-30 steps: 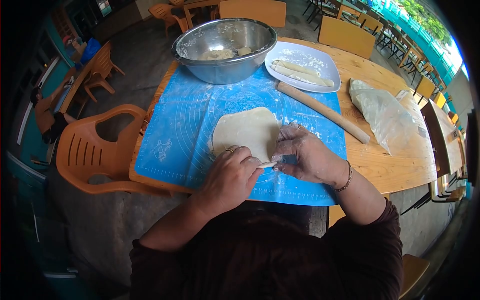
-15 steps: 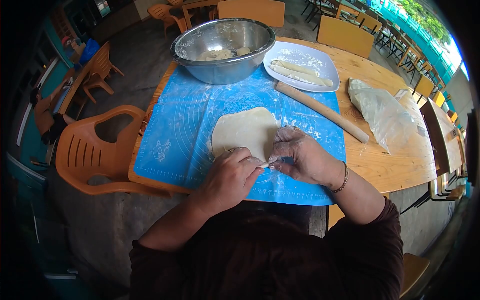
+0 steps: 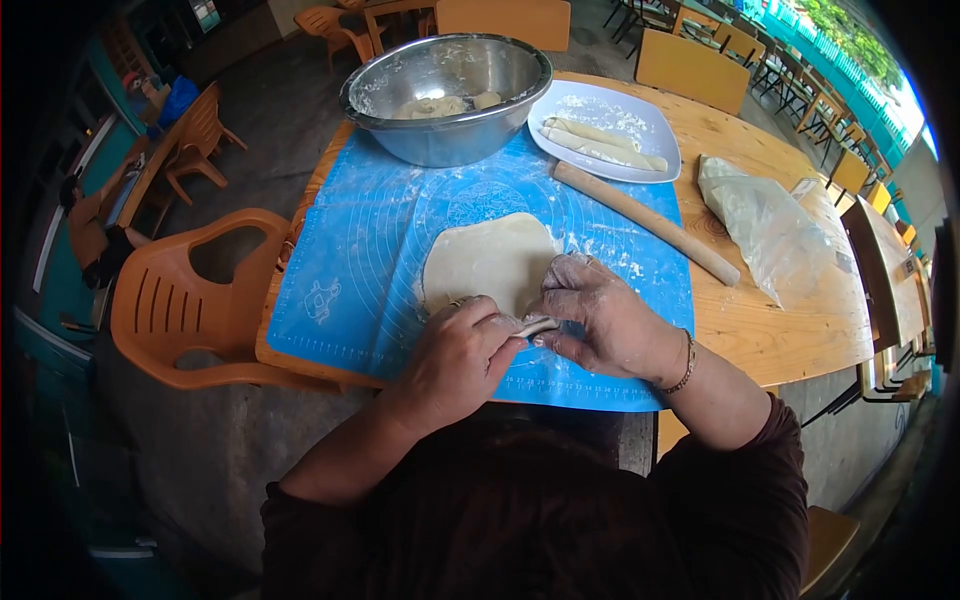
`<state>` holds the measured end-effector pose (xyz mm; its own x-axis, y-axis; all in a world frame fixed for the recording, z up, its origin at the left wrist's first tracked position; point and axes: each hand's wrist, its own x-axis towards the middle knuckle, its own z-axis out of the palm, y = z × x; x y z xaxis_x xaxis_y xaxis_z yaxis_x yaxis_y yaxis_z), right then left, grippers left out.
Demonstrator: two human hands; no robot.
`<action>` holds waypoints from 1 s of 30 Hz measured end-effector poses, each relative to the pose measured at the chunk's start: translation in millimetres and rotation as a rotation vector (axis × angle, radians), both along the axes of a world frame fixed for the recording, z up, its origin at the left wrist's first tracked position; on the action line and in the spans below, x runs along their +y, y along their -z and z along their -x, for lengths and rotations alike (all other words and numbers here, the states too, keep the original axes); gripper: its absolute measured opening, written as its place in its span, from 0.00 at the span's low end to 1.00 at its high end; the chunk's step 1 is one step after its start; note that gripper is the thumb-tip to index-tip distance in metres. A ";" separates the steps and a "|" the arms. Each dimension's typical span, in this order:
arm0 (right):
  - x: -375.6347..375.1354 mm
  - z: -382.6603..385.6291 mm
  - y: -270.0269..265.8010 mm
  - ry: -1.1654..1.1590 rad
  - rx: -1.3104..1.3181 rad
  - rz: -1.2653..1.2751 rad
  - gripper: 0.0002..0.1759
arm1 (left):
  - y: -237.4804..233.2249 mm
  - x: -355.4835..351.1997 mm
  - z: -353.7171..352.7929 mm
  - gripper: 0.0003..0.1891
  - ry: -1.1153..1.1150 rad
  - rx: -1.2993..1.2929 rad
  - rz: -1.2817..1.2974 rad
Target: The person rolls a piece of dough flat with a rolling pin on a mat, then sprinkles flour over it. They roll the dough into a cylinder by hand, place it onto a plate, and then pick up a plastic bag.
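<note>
A flat, rounded sheet of dough (image 3: 488, 262) lies on the blue silicone mat (image 3: 340, 250). Its near edge is lifted and curled over between my hands. My left hand (image 3: 465, 350) is closed on that edge, thumb and fingers pinching it. My right hand (image 3: 590, 315), dusted with flour, pinches the same curled edge from the right, with thumb and forefinger a little apart around it. Fingers hide part of the curl. To the right of the dough, a wooden rolling pin (image 3: 645, 222) rests partly on the mat and partly on the table.
Behind the mat stands a steel bowl (image 3: 450, 140) with dough inside. Beside it, a white plate (image 3: 655, 130) carries rolled dough pieces (image 3: 605, 145). A plastic bag (image 3: 765, 230) lies on the wooden table (image 3: 790, 330) at right. An orange chair (image 3: 190, 300) is at left; a person sits farther off.
Thumb and forefinger of my right hand have parted slightly and more of the curled dough edge shows between my hands. The sheet, bowl, plate and rolling pin stay in place.
</note>
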<state>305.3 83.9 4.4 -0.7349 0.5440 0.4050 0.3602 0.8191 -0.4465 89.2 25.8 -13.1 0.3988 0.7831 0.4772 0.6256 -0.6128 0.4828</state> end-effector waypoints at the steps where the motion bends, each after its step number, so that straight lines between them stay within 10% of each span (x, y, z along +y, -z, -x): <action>1: -1.0 0.8 0.2 -0.026 0.009 0.024 0.13 | 0.0 1.3 1.7 0.07 0.017 -0.021 0.023; 30: -2.5 7.6 10.8 -0.024 0.101 -0.047 0.13 | -0.9 -9.1 19.0 0.06 -0.002 0.077 -0.151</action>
<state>297.7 81.4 -6.4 -0.7016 0.5054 0.5023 0.2950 0.8477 -0.4409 70.2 16.8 -12.2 0.4370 0.7059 0.5575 0.6585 -0.6733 0.3363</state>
